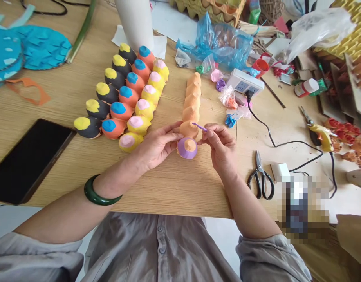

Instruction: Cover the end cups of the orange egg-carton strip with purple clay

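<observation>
A strip of egg-carton cups [192, 97], coloured light orange, runs away from me on the wooden table. Its nearest cup [183, 150] is coated in purple around an orange tip. My left hand [158, 143], with a green bangle on the wrist, steadies the strip with thumb and fingers at the left side of the front cups. Between the thumb and fingers of my right hand [220, 147] is a thin purple strip of clay [199, 126], its free end over the second cup. To the left stand black cups [89, 127], orange-red cups [112, 127] and yellow cups [131, 141] in rows, each with coloured tips.
A black phone [30, 156] lies at left. Scissors [260, 176], a glue gun [320, 133] with its cable and a white power strip [245, 82] are on the right. Behind are a white cylinder [136, 23], a blue plastic bag [218, 41] and small clay packets [231, 119].
</observation>
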{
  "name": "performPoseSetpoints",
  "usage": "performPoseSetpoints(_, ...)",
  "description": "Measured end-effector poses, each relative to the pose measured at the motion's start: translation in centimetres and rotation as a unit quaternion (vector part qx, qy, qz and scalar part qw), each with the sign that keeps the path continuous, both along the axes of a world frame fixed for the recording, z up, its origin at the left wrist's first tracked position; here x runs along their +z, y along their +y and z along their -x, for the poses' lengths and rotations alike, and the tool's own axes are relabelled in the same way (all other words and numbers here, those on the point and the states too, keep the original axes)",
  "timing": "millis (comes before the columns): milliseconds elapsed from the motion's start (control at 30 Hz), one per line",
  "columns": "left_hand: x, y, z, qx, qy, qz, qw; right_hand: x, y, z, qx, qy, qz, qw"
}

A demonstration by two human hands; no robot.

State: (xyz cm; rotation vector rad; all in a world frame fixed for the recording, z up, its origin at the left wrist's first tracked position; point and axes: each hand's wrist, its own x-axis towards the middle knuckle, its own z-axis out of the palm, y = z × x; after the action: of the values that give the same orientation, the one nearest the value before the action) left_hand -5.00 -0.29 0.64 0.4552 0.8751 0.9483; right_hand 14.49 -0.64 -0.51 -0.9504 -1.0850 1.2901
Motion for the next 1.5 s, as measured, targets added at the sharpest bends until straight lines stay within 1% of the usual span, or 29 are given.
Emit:
performPoseSetpoints(167, -0.1, 0.0, 0.0, 0.017, -0.021, -0.019, 0.999, 0.1, -0.2, 0.0, 0.012, -0.062, -0.052, 0.997)
performPoseSetpoints(333, 0.4, -0.2, -0.2, 0.021, -0.037, -0.003, 0.999, 0.0, -0.2, 0.0, 0.010, -0.098, -0.044, 0.994)
performPoseSetpoints(500, 1.0, -0.2, -0.4, 0.032, -0.041, 0.021, 0.998, -0.1, -0.3, 0.0, 0.020, -0.092, -0.049, 0.994)
performPoseSetpoints(733, 1.0, -0.2, -0.5, 0.036, -0.030, 0.043, 0.998, -0.1, -0.2, -0.1, 0.013, -0.139, -0.049, 0.989)
performPoseSetpoints(967, 1.0, -0.3, -0.5, 0.042, -0.036, 0.055, 0.997, 0.0, -0.1, -0.1, 0.020, -0.132, -0.051, 0.990)
performPoseSetpoints(1333, 0.7, -0.3, -0.6, 0.045, -0.047, 0.040, 0.997, 0.1, 0.0, 0.0, 0.026, -0.117, -0.051, 0.991)
performPoseSetpoints(1500, 1.0, -0.3, -0.6, 0.037, -0.043, 0.030, 0.998, 0.0, 0.1, 0.0, 0.012, -0.146, -0.036, 0.989)
